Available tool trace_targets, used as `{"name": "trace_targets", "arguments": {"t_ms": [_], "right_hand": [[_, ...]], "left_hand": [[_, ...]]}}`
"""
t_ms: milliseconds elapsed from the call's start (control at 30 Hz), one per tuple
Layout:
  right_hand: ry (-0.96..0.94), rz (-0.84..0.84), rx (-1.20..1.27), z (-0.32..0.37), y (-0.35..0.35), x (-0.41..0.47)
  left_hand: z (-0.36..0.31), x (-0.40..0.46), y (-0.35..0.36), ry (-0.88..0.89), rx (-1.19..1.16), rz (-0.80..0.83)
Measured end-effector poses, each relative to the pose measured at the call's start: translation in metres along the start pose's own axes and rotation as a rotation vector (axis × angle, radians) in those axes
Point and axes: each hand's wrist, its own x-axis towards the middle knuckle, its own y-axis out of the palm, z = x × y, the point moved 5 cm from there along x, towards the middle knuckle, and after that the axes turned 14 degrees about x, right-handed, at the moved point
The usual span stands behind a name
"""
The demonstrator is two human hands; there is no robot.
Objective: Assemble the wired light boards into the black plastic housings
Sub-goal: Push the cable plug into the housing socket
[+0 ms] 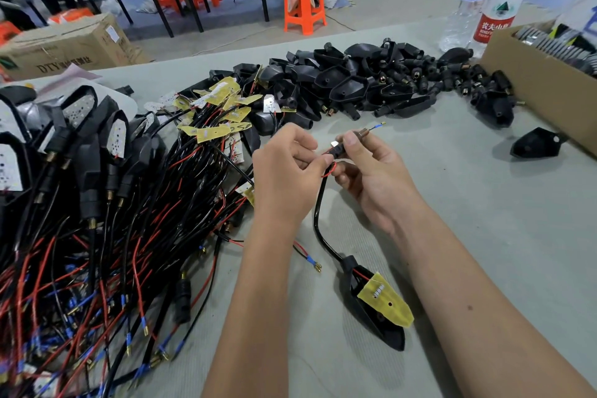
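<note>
A: What are the hands doing?

B: The right hand (368,168) is pinching a small black stem (340,152) between thumb and curled fingers, a threaded end (362,132) sticking out toward one o'clock. The left hand (286,168) is pinching the red wire (330,170) at the stem's other end.

A: And the board?

B: A black cable (318,220) is running down toward five o'clock to a black housing (374,310) lying on the grey table (484,203), with the yellow board (386,299) sitting tilted in it.

A: Anything else?

B: Wired boards (129,203) are lying heaped at nine o'clock, empty housings (371,81) at twelve, a cardboard box (542,81) at two.
</note>
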Motion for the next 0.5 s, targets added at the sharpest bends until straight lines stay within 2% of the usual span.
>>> {"name": "trace_targets", "arguments": {"t_ms": [167,333,500], "right_hand": [[-0.082,-0.034,-0.038,0.005,0.000,0.000],[-0.206,-0.145,-0.016,0.009,-0.005,-0.001],[-0.236,-0.112,-0.056,0.011,-0.003,-0.002]], "left_hand": [[0.000,-0.002,0.002,-0.060,-0.091,0.021],[0.011,-0.005,0.011,-0.341,-0.220,0.064],[0.010,-0.008,0.015,-0.473,-0.400,0.001]]}}
